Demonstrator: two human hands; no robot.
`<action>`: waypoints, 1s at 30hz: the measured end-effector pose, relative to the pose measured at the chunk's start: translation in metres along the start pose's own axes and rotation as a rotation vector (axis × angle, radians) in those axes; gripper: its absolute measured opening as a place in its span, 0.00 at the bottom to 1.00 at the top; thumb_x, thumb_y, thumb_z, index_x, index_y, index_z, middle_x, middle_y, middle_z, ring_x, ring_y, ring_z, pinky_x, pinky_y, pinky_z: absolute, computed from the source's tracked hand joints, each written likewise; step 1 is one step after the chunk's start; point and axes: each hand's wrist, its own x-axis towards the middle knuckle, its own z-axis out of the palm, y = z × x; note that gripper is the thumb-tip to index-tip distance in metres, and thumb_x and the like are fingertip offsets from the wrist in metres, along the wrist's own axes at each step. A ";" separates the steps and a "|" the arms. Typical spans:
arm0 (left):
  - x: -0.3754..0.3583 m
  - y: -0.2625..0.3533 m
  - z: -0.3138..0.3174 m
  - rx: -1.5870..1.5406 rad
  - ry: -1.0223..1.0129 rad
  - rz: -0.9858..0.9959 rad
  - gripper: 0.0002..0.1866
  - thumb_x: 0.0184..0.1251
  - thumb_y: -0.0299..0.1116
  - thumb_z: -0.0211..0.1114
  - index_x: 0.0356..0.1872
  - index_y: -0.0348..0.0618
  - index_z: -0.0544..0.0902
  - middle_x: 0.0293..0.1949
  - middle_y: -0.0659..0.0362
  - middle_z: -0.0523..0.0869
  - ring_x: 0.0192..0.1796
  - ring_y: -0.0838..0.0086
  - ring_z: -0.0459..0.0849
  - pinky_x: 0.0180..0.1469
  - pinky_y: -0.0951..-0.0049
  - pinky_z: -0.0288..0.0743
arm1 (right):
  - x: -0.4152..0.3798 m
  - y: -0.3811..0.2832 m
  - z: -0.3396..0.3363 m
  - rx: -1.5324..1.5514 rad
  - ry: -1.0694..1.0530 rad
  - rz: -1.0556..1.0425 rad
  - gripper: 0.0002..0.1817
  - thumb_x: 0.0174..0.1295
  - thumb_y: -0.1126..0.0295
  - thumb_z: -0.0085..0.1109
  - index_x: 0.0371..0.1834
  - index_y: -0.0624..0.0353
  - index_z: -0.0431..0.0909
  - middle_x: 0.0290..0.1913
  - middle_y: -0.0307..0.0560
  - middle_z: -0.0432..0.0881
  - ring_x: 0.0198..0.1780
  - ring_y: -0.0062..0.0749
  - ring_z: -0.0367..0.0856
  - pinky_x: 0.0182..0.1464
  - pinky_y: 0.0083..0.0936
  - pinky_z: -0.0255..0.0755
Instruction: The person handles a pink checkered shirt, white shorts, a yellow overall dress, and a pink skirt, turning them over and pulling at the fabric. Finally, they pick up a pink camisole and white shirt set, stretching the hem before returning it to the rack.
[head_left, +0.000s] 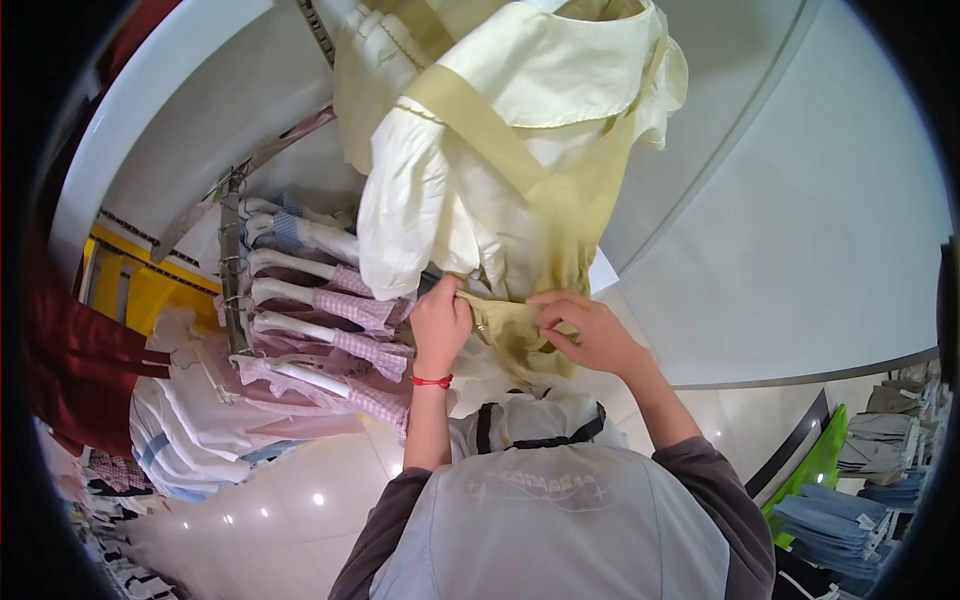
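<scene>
A pale yellow and cream dress [580, 85] with a wide collar and puffed sleeves hangs in front of me. My left hand [441, 318], with a red string bracelet [432, 381] at the wrist, is closed on the yellow cloth below the sleeve. To its right, my right hand [588, 332] has its fingers bent at the same cloth, thumb and forefinger gripping its edge. Between both hands the yellow lower part [510, 330] is stretched and bunched. Blur softens the dress's middle.
On the left, a metal rail [232, 265] carries several pink checked garments [355, 310] on white hangers. A curved white wall [800, 230] rises at the right. Folded jeans [830, 525] lie at lower right, and a dark red garment [80, 350] hangs far left.
</scene>
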 end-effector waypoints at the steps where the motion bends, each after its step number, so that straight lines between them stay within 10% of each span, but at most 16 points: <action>1: -0.001 -0.007 0.003 -0.007 -0.010 -0.055 0.07 0.50 0.25 0.49 0.31 0.40 0.73 0.26 0.47 0.78 0.30 0.51 0.77 0.33 0.57 0.69 | -0.005 0.008 -0.001 0.054 0.047 -0.011 0.10 0.52 0.80 0.55 0.38 0.61 0.71 0.33 0.45 0.79 0.30 0.29 0.78 0.33 0.22 0.72; 8: 0.004 0.000 0.006 -0.179 0.157 -0.194 0.13 0.55 0.24 0.49 0.42 0.35 0.71 0.37 0.48 0.74 0.38 0.59 0.75 0.44 0.65 0.68 | -0.020 0.140 -0.036 0.240 0.516 0.423 0.10 0.54 0.83 0.52 0.39 0.62 0.72 0.32 0.39 0.77 0.34 0.21 0.75 0.41 0.16 0.70; 11: 0.003 0.017 0.011 -0.176 0.162 -0.077 0.12 0.55 0.24 0.53 0.42 0.34 0.71 0.35 0.50 0.72 0.36 0.61 0.74 0.43 0.66 0.67 | 0.011 0.175 -0.055 0.201 0.749 0.296 0.09 0.54 0.83 0.51 0.38 0.63 0.72 0.30 0.40 0.77 0.35 0.23 0.75 0.42 0.17 0.69; 19: 0.018 0.116 0.098 -0.176 -0.229 0.239 0.18 0.49 0.24 0.59 0.44 0.37 0.69 0.48 0.49 0.72 0.42 0.57 0.77 0.42 0.64 0.73 | 0.077 0.171 -0.052 -0.092 -0.009 0.175 0.11 0.51 0.78 0.50 0.39 0.62 0.70 0.32 0.51 0.78 0.37 0.43 0.77 0.39 0.31 0.71; 24: 0.035 0.067 0.196 0.248 -0.443 0.107 0.28 0.44 0.27 0.59 0.51 0.39 0.65 0.54 0.51 0.68 0.40 0.57 0.78 0.36 0.62 0.76 | 0.023 0.253 -0.018 -0.566 -0.419 0.111 0.15 0.46 0.74 0.52 0.40 0.60 0.70 0.36 0.50 0.79 0.41 0.44 0.77 0.41 0.36 0.71; 30: 0.003 0.062 0.219 0.527 -0.471 0.126 0.20 0.46 0.28 0.58 0.45 0.42 0.71 0.45 0.55 0.72 0.35 0.63 0.79 0.29 0.65 0.76 | 0.004 0.213 -0.032 -0.544 -0.473 0.093 0.15 0.42 0.78 0.49 0.37 0.67 0.72 0.37 0.57 0.77 0.40 0.51 0.76 0.37 0.36 0.72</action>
